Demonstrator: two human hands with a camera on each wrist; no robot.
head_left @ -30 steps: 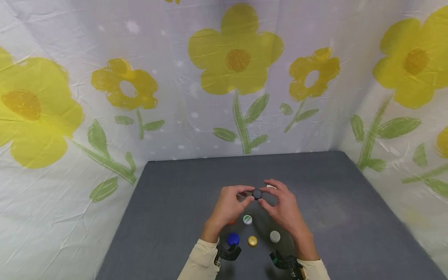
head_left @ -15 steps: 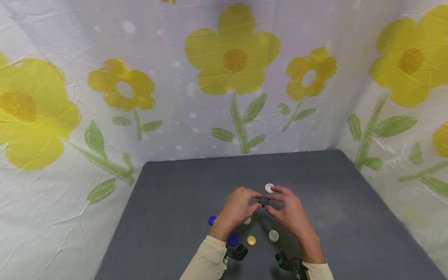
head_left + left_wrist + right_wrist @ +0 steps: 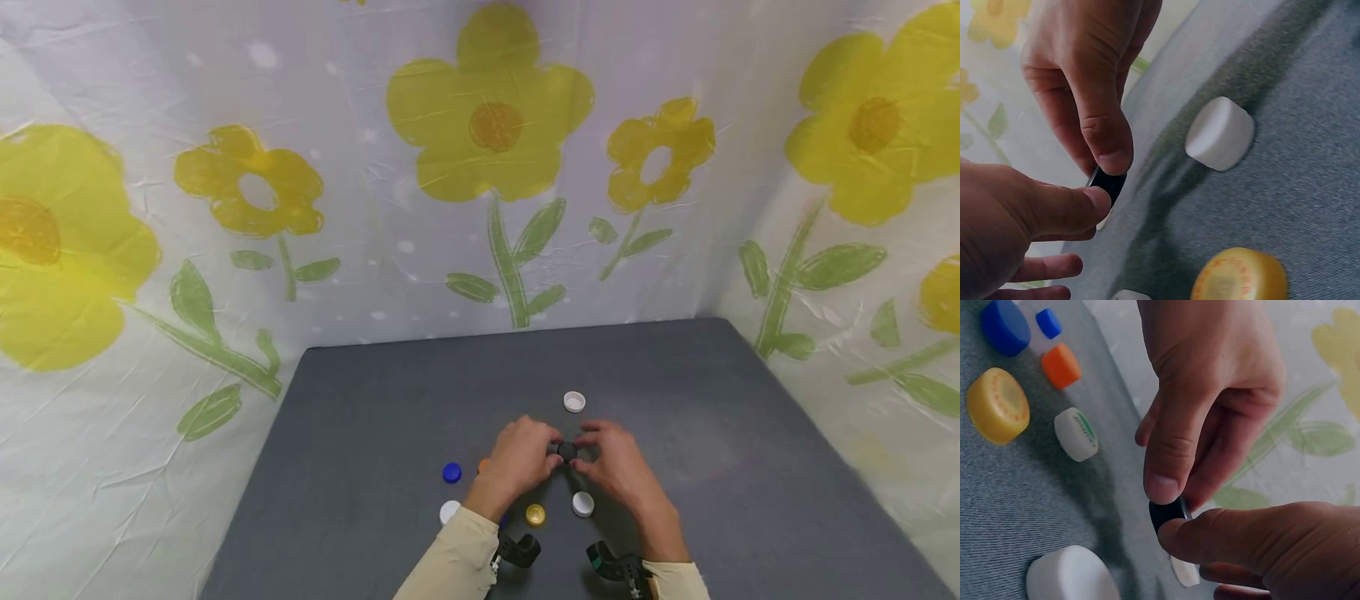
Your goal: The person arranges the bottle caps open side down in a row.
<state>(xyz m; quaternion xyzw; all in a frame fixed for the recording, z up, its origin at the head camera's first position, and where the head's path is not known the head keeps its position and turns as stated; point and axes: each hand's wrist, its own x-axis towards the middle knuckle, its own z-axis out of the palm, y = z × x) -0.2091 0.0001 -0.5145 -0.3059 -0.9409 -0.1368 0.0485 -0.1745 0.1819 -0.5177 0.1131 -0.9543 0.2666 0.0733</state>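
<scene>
A small black bottle cap is pinched between both hands over the middle of the table. My left hand grips its left edge with thumb and finger, and my right hand pinches the right edge. In the left wrist view the black cap is seen side-on between the fingertips of both hands. The right wrist view shows the cap partly covered by the two thumbs. A white cap and a yellow cap lie on the table nearer to me than the hands.
On the grey table lie a far white cap, a blue cap, an orange cap, a larger blue cap, a white cap with green print and another white cap. A flowered cloth hangs behind.
Both hands have come nearer to me and slightly right with the black cap between them. The far white cap, partly hidden behind the right fingers before, now shows fully.
</scene>
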